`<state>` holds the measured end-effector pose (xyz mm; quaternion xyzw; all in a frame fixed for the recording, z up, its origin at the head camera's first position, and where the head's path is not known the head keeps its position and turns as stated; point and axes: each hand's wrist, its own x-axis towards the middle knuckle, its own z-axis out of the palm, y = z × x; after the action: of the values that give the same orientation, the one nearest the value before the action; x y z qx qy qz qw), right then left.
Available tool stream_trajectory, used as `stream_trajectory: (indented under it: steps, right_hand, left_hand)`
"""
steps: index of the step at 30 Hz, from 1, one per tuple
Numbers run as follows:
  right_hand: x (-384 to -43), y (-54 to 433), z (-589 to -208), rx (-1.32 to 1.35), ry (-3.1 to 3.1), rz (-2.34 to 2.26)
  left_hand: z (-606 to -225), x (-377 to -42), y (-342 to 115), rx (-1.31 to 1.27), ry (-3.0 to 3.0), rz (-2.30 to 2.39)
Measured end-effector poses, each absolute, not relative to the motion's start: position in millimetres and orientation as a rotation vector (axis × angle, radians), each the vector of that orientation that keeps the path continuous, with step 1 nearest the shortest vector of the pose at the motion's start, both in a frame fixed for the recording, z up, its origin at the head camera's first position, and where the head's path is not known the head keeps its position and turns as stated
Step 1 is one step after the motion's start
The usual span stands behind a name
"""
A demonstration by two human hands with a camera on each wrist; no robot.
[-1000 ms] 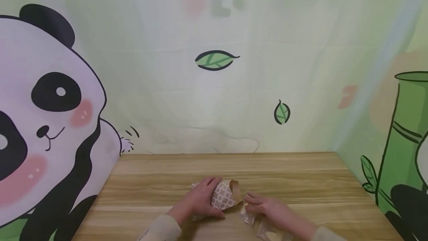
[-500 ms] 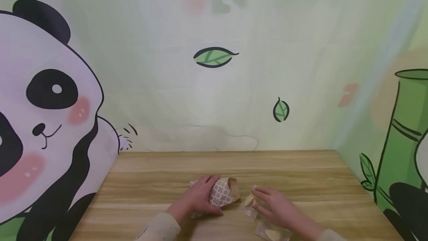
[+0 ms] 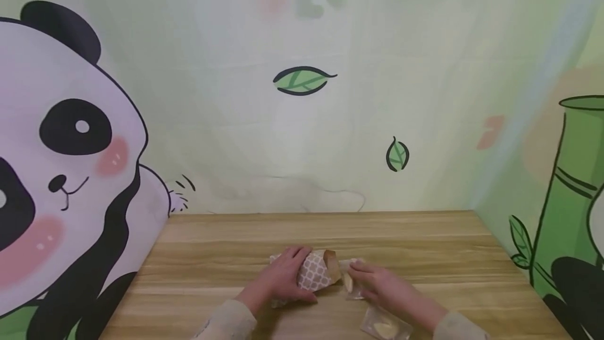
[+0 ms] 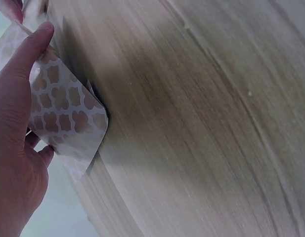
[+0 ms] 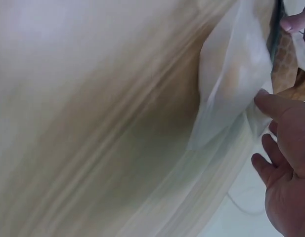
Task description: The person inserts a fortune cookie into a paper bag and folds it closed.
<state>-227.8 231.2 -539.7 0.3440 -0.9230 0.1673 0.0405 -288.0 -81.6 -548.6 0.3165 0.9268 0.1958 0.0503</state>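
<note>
A brown paper bag (image 3: 314,273) with a white lattice print lies on its side, its open mouth facing right. My left hand (image 3: 283,277) holds it from above, and in the left wrist view the thumb and fingers grip both sides of the bag (image 4: 63,106). Just right of the mouth, my right hand (image 3: 377,282) pinches a clear plastic packet (image 3: 351,293) with something pale yellow inside. The right wrist view has thumb and fingers at the edge of this packet (image 5: 231,74), close to the bag. Part of the bag is hidden under the left hand.
A second clear packet (image 3: 386,325) with a pale yellow piece lies on the wooden table (image 3: 226,245), below the right hand near the front. Behind the table hangs a backdrop (image 3: 236,119) printed with a panda and leaves.
The right hand took the packet slightly right, away from the bag, then back left to its mouth, where the packet now stands more upright. The left hand keeps holding the bag in place.
</note>
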Motion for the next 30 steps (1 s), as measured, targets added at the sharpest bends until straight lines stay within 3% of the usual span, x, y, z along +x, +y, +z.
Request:
stream_trajectory:
  steps: [9, 19, 30]
  right_hand:
    - [-230.0, 243.4, -540.9, 1.079, -2.707, 0.62]
    - [-244.2, 250.5, -538.8, 0.438, -2.826, 1.382]
    - [-253.4, 224.1, -549.2, 0.221, -2.814, 1.208]
  left_hand:
    - [-548.3, -283.3, -80.3, 0.923, 2.795, 0.602]
    - [-547.2, -282.0, -80.3, 0.92, 2.798, 0.611]
    - [-550.5, -283.5, -80.4, 0.945, 2.816, 0.584]
